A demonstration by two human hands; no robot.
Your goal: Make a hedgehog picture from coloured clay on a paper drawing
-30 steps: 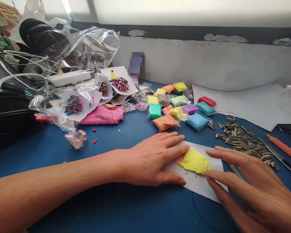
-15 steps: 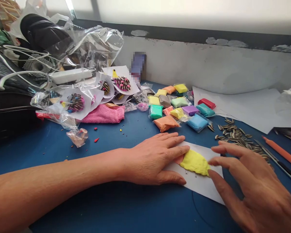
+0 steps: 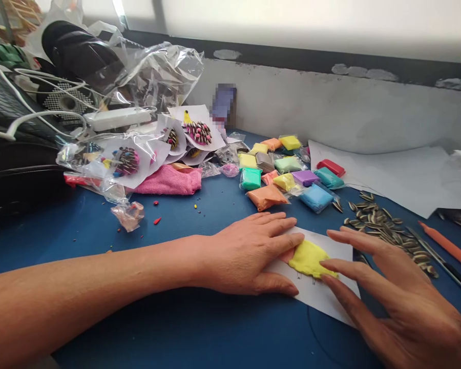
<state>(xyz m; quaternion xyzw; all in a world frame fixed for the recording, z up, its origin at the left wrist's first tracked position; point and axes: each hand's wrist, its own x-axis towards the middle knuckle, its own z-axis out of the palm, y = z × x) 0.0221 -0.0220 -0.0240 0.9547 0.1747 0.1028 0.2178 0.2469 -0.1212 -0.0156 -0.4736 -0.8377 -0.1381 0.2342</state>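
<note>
A flattened piece of yellow clay [image 3: 311,259] lies on a small sheet of white paper [image 3: 340,302] with short pen lines just below it. A bit of pinkish-orange clay [image 3: 287,255] borders its left end, partly covered by my fingers. My left hand [image 3: 253,253] rests flat across the paper's left side, fingers stretched out, the index tip at the clay's upper left edge. At the clay's right end, my right hand [image 3: 399,287] has its thumb and fingers apart, with fingertips at the yellow edge. Nothing is held in either hand.
Wrapped clay packets [image 3: 267,197] in several colours sit behind the hands. Sunflower seeds [image 3: 384,223], an orange pen [image 3: 449,248] and a craft knife-like tool [image 3: 441,259] lie right. Seed-covered clay hedgehogs [image 3: 198,132], a pink cloth [image 3: 169,180] and plastic bags [image 3: 169,66] crowd the left back.
My right fingertips have moved a little left over the yellow clay's right edge. My left hand stays flat on the paper. The whole view has shifted slightly.
</note>
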